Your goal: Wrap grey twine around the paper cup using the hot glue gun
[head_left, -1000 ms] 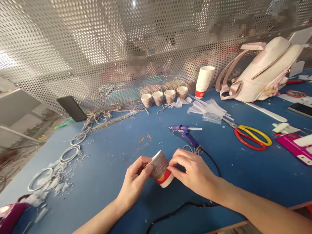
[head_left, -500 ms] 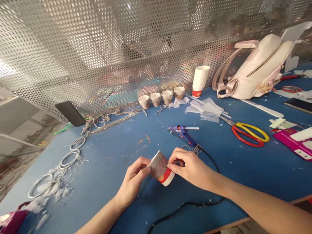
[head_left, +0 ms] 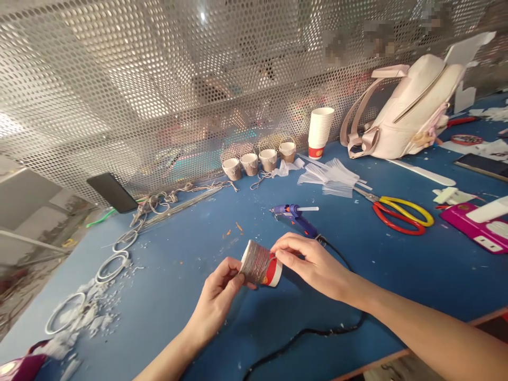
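Right now, seen from the head camera, both hands meet over the near middle of the blue counter [head_left: 170, 296]. Between them is a paper cup [head_left: 260, 263], tipped on its side and wound with greyish string over most of its wall; a red band shows at its right end. The left hand [head_left: 217, 297] grips the cup's left end with thumb and fingertips. The right hand [head_left: 314, 263] pinches the red-banded end, its fingers curled around the cup.

Just beyond the right hand lies a blue glue gun [head_left: 296, 214], and its black cable [head_left: 309, 333] runs under the right wrist toward the near edge. Farther right of the right hand lie red-and-yellow scissors [head_left: 400, 217], with a fan of clear plastic strips [head_left: 329, 177] behind them. Well beyond both hands, four small wrapped cups [head_left: 257, 159] stand in a row against the perforated metal screen [head_left: 159, 79], with a stack of white cups [head_left: 319, 132] and a pale backpack [head_left: 408, 114] to their right. Far to the left of the left hand are wire rings [head_left: 113, 264] among white scraps, and a dark phone [head_left: 113, 193] leans on the screen.
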A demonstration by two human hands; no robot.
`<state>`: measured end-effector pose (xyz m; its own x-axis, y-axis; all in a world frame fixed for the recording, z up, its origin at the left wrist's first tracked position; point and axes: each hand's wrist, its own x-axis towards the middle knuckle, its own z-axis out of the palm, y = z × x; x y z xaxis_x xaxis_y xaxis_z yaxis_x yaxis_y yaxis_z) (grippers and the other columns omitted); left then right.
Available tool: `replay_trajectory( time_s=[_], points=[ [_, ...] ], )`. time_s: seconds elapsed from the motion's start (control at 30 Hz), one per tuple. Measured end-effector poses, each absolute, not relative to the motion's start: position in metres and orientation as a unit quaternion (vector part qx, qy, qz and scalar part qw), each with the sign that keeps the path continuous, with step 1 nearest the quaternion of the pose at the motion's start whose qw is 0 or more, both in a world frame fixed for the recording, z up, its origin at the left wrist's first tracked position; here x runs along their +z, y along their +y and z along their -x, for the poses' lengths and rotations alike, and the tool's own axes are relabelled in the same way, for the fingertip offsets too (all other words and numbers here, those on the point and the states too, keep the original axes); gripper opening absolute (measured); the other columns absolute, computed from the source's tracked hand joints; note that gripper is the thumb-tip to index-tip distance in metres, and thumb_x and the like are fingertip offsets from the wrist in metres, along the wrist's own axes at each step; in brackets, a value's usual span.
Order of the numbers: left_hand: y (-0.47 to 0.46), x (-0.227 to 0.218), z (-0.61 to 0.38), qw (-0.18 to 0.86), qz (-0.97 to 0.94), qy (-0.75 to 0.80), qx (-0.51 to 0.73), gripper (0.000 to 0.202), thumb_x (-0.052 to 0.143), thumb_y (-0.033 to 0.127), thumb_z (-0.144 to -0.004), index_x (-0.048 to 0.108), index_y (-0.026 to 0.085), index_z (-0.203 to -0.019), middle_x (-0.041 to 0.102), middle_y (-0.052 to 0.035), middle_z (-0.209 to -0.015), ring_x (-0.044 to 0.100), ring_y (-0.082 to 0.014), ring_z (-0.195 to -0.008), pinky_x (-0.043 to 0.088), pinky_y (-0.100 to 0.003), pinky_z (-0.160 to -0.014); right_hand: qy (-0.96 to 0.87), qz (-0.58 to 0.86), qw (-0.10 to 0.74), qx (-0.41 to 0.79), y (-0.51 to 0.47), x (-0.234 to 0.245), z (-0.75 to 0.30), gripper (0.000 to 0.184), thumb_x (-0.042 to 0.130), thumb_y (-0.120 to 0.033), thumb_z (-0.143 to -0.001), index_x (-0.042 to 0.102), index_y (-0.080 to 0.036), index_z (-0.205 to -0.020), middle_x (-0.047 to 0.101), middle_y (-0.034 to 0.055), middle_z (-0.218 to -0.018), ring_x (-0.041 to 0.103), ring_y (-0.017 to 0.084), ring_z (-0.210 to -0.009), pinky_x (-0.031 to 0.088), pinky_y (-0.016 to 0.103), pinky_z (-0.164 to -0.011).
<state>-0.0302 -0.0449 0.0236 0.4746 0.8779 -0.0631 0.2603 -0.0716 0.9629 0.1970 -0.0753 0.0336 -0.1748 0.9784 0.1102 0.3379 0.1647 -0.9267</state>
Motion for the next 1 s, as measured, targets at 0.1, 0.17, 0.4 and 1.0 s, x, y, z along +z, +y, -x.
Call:
replay_trajectory(
  time_s=[0.1,0.17,0.4,1.0],
  points=[
    [-0.046,0.026,0.03,0.493,-0.7,0.425,0.295,0.018,0.047,0.029,-0.09,0.059,0.019,-0.083,0.07,-0.0007,-0.072,0.065,-0.0167,-0.072,0.048,-0.026,-0.071,-0.647,0.491,0.414,0.409,-0.076,0.039,-0.201,0.025,0.044,-0.036,-0.096,0.064,-0.022,-0.098,0.064,0.0014,-0.102,0.06,0.013,-0.09,0.045,0.022,-0.077],
    [-0.046,0.028,0.029,0.471,-0.712,0.427,0.299,0.018,0.046,0.03,-0.09,0.059,0.019,-0.082,0.069,-0.0002,-0.07,0.064,-0.0161,-0.069,0.048,-0.026,-0.068,-0.646,0.491,0.432,0.394,-0.078,0.044,-0.205,0.025,0.044,-0.037,-0.097,0.064,-0.022,-0.1,0.065,0.0019,-0.104,0.061,0.014,-0.093,0.046,0.023,-0.08],
    [-0.039,0.034,0.033,0.36,-0.754,0.449,0.316,0.018,0.047,0.029,-0.088,0.059,0.019,-0.081,0.064,0.0014,-0.065,0.06,-0.0139,-0.062,0.047,-0.022,-0.059,-0.686,0.525,0.429,0.265,-0.089,0.068,-0.246,0.024,0.044,-0.034,-0.095,0.063,-0.021,-0.088,0.066,0.0017,-0.088,0.062,0.014,-0.079,0.048,0.024,-0.072],
    [-0.03,0.014,0.05,0.3,-0.709,0.511,0.383,0.015,0.056,0.034,-0.082,0.064,0.022,-0.086,0.07,0.001,-0.073,0.066,-0.0153,-0.064,0.053,-0.018,-0.061,-0.753,0.593,0.196,0.206,-0.064,-0.006,-0.297,0.016,0.053,-0.027,-0.088,0.061,-0.02,-0.077,0.059,0.0009,-0.073,0.054,0.015,-0.066,0.042,0.033,-0.07]
  ],
)
